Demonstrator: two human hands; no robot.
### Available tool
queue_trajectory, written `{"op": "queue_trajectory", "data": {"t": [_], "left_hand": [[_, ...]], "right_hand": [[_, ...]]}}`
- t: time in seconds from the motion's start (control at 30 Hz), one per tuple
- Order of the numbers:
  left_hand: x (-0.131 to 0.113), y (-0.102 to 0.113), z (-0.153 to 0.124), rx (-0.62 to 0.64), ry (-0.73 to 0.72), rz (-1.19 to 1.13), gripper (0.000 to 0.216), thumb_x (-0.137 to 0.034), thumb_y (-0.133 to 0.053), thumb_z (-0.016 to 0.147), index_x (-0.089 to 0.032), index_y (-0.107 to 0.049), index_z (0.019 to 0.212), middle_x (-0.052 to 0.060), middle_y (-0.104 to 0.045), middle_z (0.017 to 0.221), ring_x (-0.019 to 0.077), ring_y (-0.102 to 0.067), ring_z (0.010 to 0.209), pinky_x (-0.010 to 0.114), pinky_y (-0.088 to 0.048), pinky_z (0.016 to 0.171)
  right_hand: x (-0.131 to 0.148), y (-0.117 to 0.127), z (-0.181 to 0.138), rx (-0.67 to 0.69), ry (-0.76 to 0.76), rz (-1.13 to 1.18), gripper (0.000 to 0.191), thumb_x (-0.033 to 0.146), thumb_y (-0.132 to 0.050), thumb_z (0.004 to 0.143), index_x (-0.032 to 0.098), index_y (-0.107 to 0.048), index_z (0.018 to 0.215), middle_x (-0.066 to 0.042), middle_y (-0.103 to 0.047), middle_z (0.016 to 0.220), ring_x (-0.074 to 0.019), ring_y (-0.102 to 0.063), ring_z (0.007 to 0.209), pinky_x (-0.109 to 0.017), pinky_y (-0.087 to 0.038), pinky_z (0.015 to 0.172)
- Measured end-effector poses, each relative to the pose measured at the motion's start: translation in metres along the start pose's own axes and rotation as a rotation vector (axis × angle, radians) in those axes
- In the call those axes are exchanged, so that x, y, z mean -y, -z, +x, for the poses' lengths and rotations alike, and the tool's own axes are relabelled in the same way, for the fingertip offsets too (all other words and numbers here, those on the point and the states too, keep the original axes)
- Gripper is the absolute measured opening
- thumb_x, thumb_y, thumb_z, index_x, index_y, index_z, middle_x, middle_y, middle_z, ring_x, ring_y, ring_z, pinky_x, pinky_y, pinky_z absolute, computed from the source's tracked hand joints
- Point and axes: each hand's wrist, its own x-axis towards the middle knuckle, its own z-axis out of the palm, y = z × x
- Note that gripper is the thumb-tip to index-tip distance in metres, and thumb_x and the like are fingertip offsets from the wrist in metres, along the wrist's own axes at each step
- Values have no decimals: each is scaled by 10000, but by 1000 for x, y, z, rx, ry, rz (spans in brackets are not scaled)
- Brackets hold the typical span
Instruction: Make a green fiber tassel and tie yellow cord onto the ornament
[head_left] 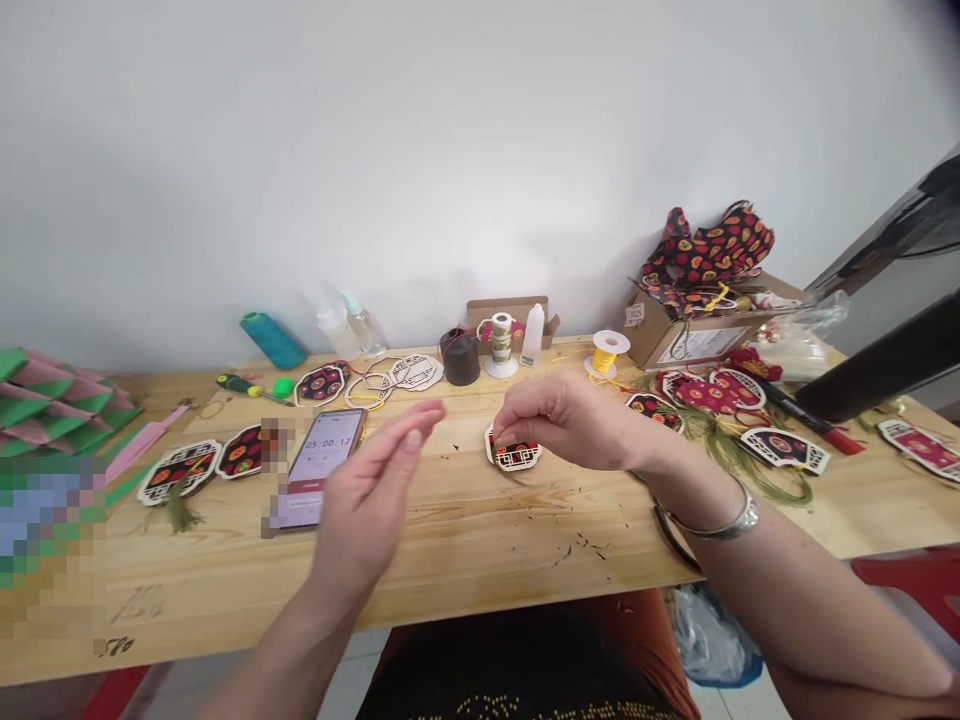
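My right hand hovers over a small white lattice ornament with red-and-black patterned fabric lying on the wooden table; its fingertips are pinched together at the ornament's top edge. My left hand is raised above the table with fingers straight and together, holding nothing, just right of a phone showing a timer. A silver bracelet sits on my right wrist.
Finished ornaments lie at the left and right. At the back stand a black spool, a yellow spool, a teal spool, bottles and a cardboard box of fabric. Folded green-pink paper sits far left.
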Motion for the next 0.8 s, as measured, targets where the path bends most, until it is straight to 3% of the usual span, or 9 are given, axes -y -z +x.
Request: {"op": "queue_trajectory", "data": {"t": [0.13, 0.27, 0.33, 0.43, 0.8], "left_hand": [[5, -34, -5, 244, 128, -269, 264, -324, -548, 861, -182, -690, 1032, 88, -672, 1052, 187, -600, 930, 354, -448, 891], [13, -38, -10, 378, 324, -324, 253, -327, -539, 869, -139, -693, 936, 66, -646, 823, 91, -498, 606, 261, -454, 621], [15, -36, -12, 385, 409, -282, 209, -311, -591, 837, -127, -684, 807, 31, -590, 695, 57, -403, 525, 202, -361, 494], [16, -33, -13, 351, 501, -228, 166, -278, -665, 776, -124, -660, 716, -14, -500, 592, 38, -345, 491, 169, -258, 432], [21, -33, -14, 319, 647, -189, 184, -285, -735, 682, -109, -707, 729, -36, -449, 530, 23, -272, 436, 157, -191, 374]], "right_hand": [[2, -4, -1, 27, -2, -40, 159, 112, -541, 834, 120, -676, 751, -12, -640, 697, -72, -538, 637, -206, -400, 613], [0, -6, -6, 82, -36, -82, 198, 108, -511, 844, 126, -673, 732, -15, -625, 703, -77, -520, 631, -214, -382, 607], [-3, -8, -7, 95, -59, -113, 181, 108, -519, 840, 121, -682, 763, -24, -631, 719, -86, -524, 650, -221, -380, 617], [-5, -12, -7, 123, -77, -147, 160, 112, -534, 834, 108, -686, 780, -42, -645, 740, -99, -536, 671, -228, -383, 627], [-15, -16, -14, 129, -74, -141, 189, 106, -511, 849, 117, -695, 808, -51, -657, 794, -106, -567, 711, -233, -411, 672]]}}
